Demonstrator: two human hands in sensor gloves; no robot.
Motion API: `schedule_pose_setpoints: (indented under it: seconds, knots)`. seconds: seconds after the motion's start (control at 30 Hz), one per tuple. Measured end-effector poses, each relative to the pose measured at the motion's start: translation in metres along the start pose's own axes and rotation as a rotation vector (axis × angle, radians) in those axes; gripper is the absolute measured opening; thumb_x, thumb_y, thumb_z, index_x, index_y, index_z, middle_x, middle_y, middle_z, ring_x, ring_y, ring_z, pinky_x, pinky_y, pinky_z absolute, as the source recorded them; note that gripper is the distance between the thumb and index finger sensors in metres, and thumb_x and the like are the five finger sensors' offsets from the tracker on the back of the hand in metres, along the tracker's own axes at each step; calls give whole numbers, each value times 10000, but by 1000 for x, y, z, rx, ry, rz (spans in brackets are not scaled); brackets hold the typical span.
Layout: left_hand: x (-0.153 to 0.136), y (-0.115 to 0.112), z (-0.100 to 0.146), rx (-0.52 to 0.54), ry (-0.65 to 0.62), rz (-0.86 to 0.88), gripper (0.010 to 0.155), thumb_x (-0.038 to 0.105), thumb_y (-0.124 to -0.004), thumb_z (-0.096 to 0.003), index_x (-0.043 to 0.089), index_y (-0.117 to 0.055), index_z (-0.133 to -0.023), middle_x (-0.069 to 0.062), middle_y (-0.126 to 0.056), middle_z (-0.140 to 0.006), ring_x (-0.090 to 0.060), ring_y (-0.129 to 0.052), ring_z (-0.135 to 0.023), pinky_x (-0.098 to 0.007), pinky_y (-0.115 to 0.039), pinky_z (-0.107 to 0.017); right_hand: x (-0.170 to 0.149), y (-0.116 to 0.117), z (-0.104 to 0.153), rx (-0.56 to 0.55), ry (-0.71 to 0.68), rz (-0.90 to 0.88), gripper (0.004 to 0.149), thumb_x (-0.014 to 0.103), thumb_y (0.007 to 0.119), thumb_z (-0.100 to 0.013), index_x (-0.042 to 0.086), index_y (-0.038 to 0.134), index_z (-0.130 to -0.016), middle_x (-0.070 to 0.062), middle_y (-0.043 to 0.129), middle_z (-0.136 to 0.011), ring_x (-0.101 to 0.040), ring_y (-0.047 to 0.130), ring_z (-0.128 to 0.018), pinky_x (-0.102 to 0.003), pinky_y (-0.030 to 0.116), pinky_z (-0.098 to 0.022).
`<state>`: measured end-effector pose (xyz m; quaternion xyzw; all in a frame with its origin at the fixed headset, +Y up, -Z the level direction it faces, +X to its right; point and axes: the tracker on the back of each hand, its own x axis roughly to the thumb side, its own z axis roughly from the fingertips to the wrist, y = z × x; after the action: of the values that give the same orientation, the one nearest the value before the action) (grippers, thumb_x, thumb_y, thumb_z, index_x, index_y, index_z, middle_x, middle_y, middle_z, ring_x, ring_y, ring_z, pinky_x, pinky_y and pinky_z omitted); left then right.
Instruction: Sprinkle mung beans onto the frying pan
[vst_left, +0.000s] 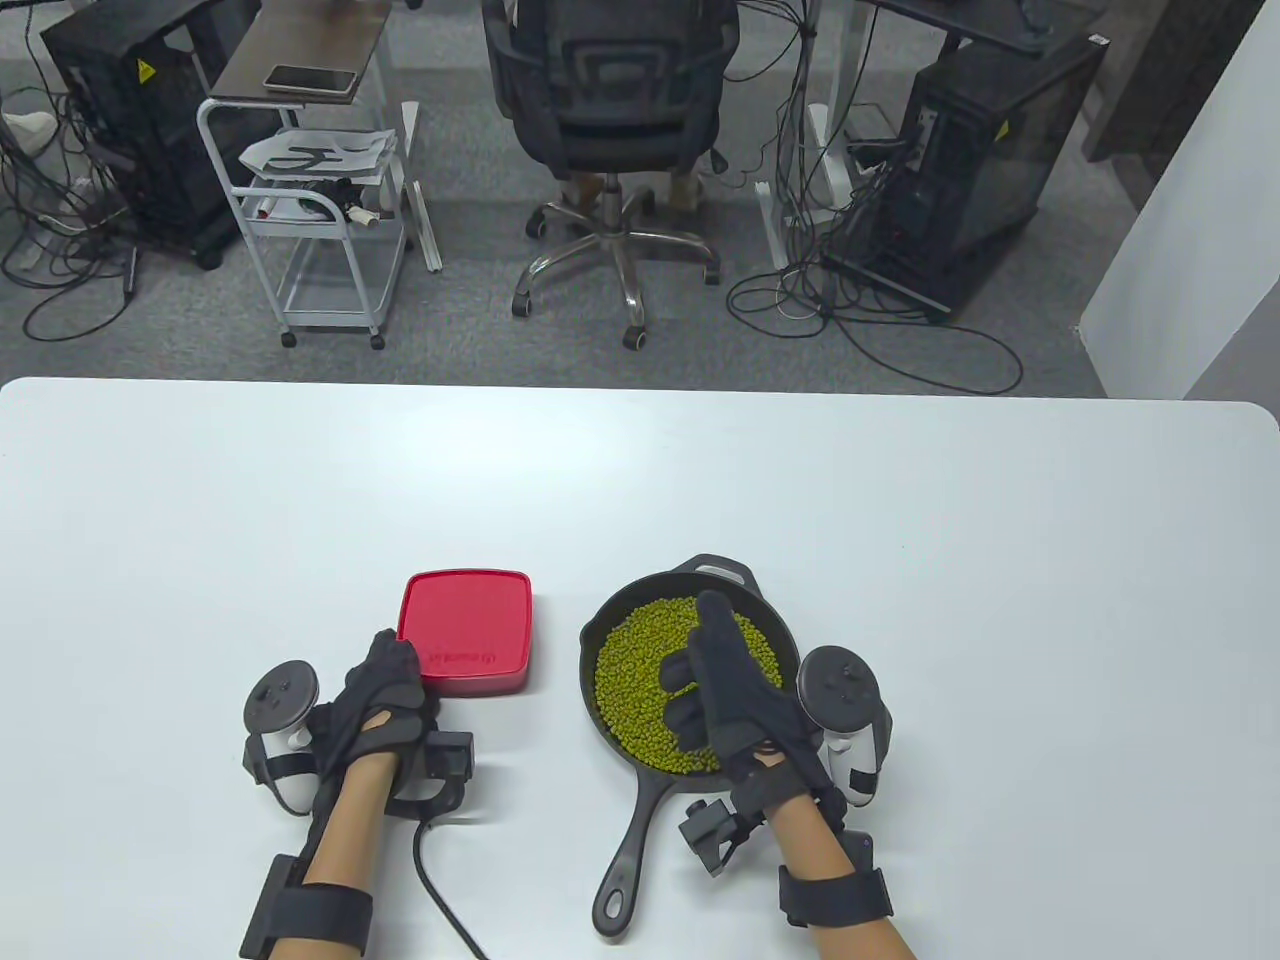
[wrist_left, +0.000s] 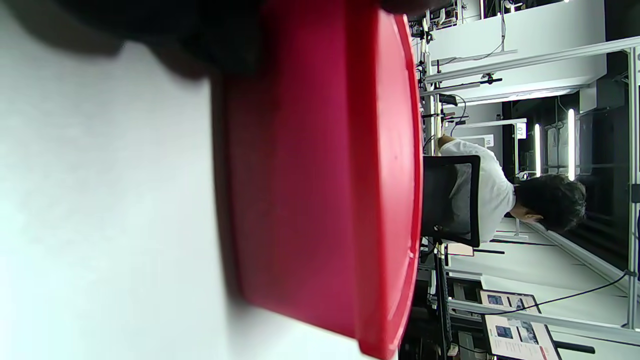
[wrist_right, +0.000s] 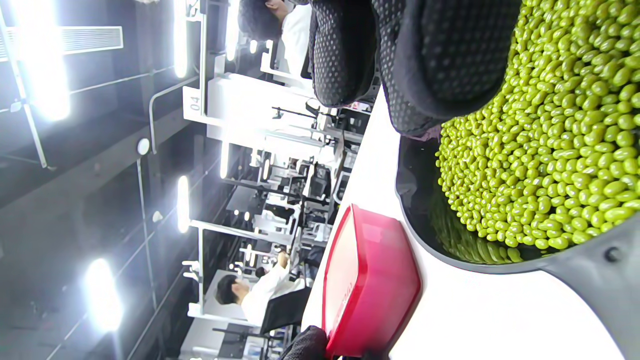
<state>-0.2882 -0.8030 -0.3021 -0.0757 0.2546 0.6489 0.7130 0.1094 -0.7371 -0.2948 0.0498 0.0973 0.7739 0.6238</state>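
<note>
A black cast-iron frying pan sits on the white table and is covered with green mung beans. My right hand hangs over the pan with its fingers loosely bent, the tips on the beans. In the right wrist view its fingertips rest on the bean layer. A red container lies to the left of the pan, its flat closed face up. My left hand holds its near left corner. The container fills the left wrist view, with my fingers against its side.
The pan's long handle points to the table's front edge, between my two arms. A black cable trails from my left wrist. Beyond the table's far edge stand an office chair and a white cart.
</note>
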Motion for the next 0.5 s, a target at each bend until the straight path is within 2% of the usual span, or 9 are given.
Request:
schedule_pose_setpoints:
  seconds: [0.1, 0.2, 0.27, 0.4, 0.5]
  knots:
    - [5, 2, 2, -30, 8, -27, 816, 612, -632, -541, 163, -291, -1131, -218, -333, -1084, -372, -804, -637, -412, -838, -317, 0, -1, 0, -4, 1, 1, 776, 649, 481, -601, 161, 270, -1167, -184, 766, -959, -496, 862, -642, -419, 829, -394]
    - [14, 7, 10, -39, 20, -99, 840, 669, -617, -532, 183, -298, -1138, -217, -295, -1093, -402, -754, -702, -453, -805, -354, 1, -4, 1, -20, -5, 12, 777, 649, 486, -601, 160, 274, -1167, -185, 766, -958, -496, 862, -644, -419, 829, -395]
    - [21, 11, 17, 8, -12, -167, 836, 687, -606, -527, 199, -319, -1142, -204, -295, -1100, -422, -722, -737, -473, -788, -381, 3, -7, 2, -37, -14, 19, 777, 650, 485, -601, 159, 277, -1167, -185, 767, -958, -497, 861, -644, -419, 830, -395]
    - [45, 17, 39, 92, -115, -316, 829, 703, -595, -520, 208, -369, -1146, -182, -259, -1112, -453, -625, -821, -516, -728, -475, 5, -13, 3, -53, -20, 9, 776, 650, 486, -601, 160, 281, -1167, -187, 765, -960, -499, 860, -647, -422, 828, -397]
    - [61, 14, 56, 138, -250, -382, 821, 706, -587, -520, 221, -370, -1146, -171, -238, -1118, -456, -560, -872, -534, -683, -537, 6, -17, 4, -70, -31, 21, 776, 649, 486, -601, 159, 283, -1167, -187, 765, -960, -500, 859, -647, -422, 829, -398]
